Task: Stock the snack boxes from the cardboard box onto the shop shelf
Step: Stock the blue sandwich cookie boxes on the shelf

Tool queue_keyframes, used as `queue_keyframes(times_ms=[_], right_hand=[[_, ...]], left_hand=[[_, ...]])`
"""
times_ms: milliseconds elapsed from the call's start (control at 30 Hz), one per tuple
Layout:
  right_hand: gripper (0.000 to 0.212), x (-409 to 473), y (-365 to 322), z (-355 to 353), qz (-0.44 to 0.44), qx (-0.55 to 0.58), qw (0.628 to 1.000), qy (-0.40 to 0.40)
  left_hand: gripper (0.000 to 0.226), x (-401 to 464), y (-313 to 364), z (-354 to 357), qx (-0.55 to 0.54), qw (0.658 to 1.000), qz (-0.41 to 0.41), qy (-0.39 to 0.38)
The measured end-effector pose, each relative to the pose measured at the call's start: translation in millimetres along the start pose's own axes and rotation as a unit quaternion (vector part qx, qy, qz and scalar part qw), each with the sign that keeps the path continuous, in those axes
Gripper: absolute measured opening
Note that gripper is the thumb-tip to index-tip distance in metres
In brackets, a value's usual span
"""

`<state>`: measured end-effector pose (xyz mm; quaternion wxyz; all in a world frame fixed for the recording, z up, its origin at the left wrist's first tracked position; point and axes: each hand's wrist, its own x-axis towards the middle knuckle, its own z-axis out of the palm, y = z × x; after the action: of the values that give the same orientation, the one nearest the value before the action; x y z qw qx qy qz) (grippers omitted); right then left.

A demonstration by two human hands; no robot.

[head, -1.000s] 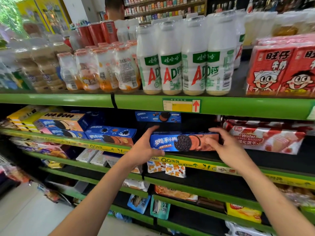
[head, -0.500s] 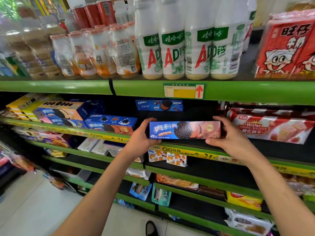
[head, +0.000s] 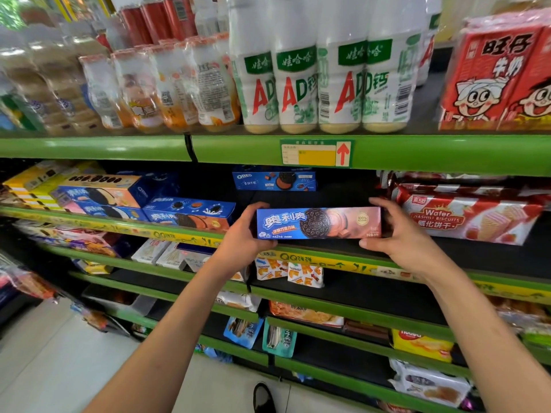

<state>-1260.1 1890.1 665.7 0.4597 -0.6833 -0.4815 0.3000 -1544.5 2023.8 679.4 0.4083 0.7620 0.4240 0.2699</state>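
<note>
A long blue Oreo snack box (head: 317, 223) stands on its long edge at the front of the second shelf (head: 334, 259), label facing me. My left hand (head: 241, 234) grips its left end, thumb on top. My right hand (head: 402, 234) grips its right end, fingers over the top and thumb under the bottom corner. Another Oreo box (head: 274, 180) stands deeper on the same shelf behind it. More blue Oreo boxes (head: 190, 216) are stacked to the left. The cardboard box is out of view.
Red wafer biscuit packs (head: 471, 217) lie right of the held box. The green upper shelf edge (head: 238, 150) carries milk drink bottles (head: 322, 70). Lower shelves hold snack bags (head: 289, 272). A dark shoe (head: 264, 397) shows on the pale floor below.
The box has risen slightly and turned more upright between my hands, and both hands now sit tighter on its ends. The camera has moved closer to the shelf.
</note>
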Motion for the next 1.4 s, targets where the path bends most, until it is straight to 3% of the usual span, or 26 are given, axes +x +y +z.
queue_keyframes(times_ms=[467, 733, 867, 1033, 1400], right_hand=[[0.092, -0.8, -0.2, -0.6, 0.013, 0.015, 1.000, 0.000], [0.091, -3.8, -4.5, 0.4, 0.008, 0.010, 1.000, 0.007], [0.085, -6.1, -6.8, -2.2, -0.006, 0.035, 0.999, -0.004], [0.079, -11.0, -9.5, -2.3, -0.048, 0.059, 0.997, 0.001], [0.082, -9.8, -2.1, -4.7, -0.057, 0.045, 0.997, 0.000]], left_hand=[[0.075, 1.3, -2.3, 0.9, -0.026, 1.000, 0.005, -0.010], [0.060, -1.3, -0.8, -5.8, -0.169, 0.984, -0.019, -0.056], [0.086, -1.5, -0.3, -5.9, -0.133, 0.989, -0.030, -0.056], [0.063, -6.0, -2.2, -8.3, -0.109, 0.992, 0.002, -0.060], [0.061, -5.4, -4.4, -8.0, -0.097, 0.994, 0.018, -0.051]])
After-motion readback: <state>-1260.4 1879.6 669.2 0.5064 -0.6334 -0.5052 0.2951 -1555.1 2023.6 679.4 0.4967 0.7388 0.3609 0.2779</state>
